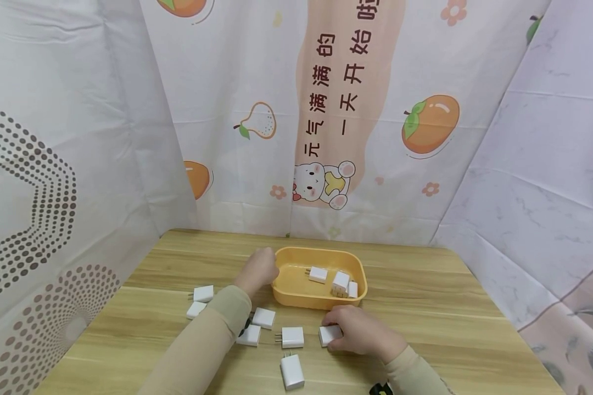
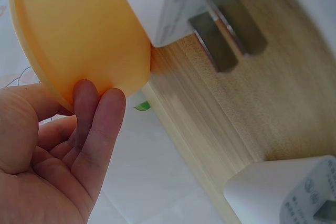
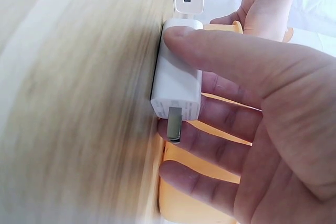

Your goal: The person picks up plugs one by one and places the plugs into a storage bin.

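My left hand [image 1: 259, 269] grips the left end of a yellow plastic tray [image 1: 298, 300]. In the left wrist view its fingertips [image 2: 107, 108] lie against the tray's wall, with the thumb side at the rim. Close in front of the tray, my right hand [image 1: 359, 332] holds a white USB wall charger [image 1: 329, 335] between thumb and fingers. The right wrist view shows this charger [image 3: 178, 77] low at the wooden surface, its metal prong pointing away from the thumb. Inside the tray lie 3 white chargers [image 1: 318, 274], toward its middle and right.
On the wooden table [image 1: 425, 307] several more white chargers lie in front of the tray, one charger [image 1: 292, 337] just left of my right hand and another charger [image 1: 292, 372] nearer me. Two chargers [image 1: 203, 294] sit left of my left forearm. Printed curtains [image 1: 257, 181] hang behind and beside the table.
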{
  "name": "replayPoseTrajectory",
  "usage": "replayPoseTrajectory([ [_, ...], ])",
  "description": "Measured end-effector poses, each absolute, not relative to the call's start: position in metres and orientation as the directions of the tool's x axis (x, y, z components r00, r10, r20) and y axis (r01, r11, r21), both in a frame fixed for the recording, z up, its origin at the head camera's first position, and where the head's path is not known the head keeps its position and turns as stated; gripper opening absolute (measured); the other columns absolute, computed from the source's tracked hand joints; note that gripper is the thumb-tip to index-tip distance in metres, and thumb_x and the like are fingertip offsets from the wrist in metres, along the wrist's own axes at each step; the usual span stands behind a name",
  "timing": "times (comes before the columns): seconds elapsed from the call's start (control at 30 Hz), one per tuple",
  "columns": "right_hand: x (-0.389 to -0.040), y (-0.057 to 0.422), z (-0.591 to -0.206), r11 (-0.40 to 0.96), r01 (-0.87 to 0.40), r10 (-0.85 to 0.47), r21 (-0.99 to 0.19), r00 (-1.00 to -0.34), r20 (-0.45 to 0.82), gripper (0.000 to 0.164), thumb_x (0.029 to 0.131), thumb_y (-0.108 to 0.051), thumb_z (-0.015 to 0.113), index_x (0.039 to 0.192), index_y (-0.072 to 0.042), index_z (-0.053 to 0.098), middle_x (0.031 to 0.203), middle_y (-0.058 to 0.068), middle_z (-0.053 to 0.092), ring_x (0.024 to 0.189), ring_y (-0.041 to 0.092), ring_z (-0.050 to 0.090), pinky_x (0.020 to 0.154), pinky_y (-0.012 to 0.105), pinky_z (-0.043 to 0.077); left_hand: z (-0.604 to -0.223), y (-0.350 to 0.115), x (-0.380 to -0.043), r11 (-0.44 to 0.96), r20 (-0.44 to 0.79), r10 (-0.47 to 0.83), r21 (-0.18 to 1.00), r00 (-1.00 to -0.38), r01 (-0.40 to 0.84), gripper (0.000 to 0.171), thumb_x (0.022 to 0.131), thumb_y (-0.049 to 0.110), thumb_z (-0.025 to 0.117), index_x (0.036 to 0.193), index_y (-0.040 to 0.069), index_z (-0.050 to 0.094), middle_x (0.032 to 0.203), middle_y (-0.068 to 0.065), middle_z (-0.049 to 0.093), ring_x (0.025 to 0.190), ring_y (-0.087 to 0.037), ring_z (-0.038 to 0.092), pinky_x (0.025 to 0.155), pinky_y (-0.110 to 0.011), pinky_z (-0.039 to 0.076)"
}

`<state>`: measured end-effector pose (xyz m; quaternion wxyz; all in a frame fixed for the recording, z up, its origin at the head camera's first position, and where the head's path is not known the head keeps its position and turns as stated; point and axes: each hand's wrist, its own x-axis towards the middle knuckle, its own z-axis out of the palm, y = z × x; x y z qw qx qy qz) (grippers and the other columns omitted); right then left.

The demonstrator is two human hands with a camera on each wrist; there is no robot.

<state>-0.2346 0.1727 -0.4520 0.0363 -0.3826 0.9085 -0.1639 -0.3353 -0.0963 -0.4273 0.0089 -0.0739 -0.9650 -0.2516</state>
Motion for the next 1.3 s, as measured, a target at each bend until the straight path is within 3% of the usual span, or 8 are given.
replayPoseTrajectory([
  [0.47,-0.234,0.173,-0.450,0.668,-0.656,-0.691,-0.353,-0.722,0.036,0.028,0.079,-0.025,0.087,0.103,-0.018,0.074,0.099,-0.013,0.063,0.083,0.002,0.056,0.072,0.026,0.050,-0.426,-0.096,-0.333,0.867,0.060,0.137,0.476,-0.989,0.149,0.035,0.082,-0.008,0.061,0.062,0.012,0.040,0.064,-0.004,0.048,0.053,-0.015,0.042,0.045,-0.025,0.037],
  [0.93,-0.231,0.175,-0.434,0.678,-0.635,-0.672,-0.370,-0.740,0.038,0.032,0.081,-0.025,0.087,0.108,-0.013,0.074,0.105,-0.008,0.068,0.089,0.003,0.058,0.074,0.028,0.051,-0.427,-0.097,-0.335,0.864,0.058,0.146,0.479,-0.988,0.156,0.021,0.082,-0.008,0.061,0.069,0.007,0.054,0.080,-0.010,0.060,0.059,-0.018,0.050,0.052,-0.026,0.044],
  [1.2,-0.233,0.178,-0.423,0.672,-0.669,-0.681,-0.319,-0.727,0.089,0.029,0.080,-0.024,0.086,0.105,-0.012,0.075,0.100,-0.009,0.068,0.083,0.004,0.058,0.068,0.026,0.050,-0.427,-0.097,-0.336,0.856,0.030,0.128,0.502,-0.991,0.126,0.029,0.084,-0.008,0.060,0.066,0.010,0.047,0.064,-0.004,0.043,0.051,-0.013,0.037,0.045,-0.024,0.036],
  [1.3,-0.233,0.179,-0.419,0.674,-0.672,-0.681,-0.307,-0.726,0.097,0.030,0.081,-0.026,0.086,0.106,-0.013,0.075,0.099,-0.009,0.066,0.081,0.004,0.056,0.067,0.026,0.049,-0.427,-0.097,-0.336,0.853,0.025,0.123,0.509,-0.992,0.118,0.025,0.085,-0.008,0.060,0.068,0.009,0.050,0.066,-0.004,0.045,0.052,-0.013,0.037,0.045,-0.024,0.037],
])
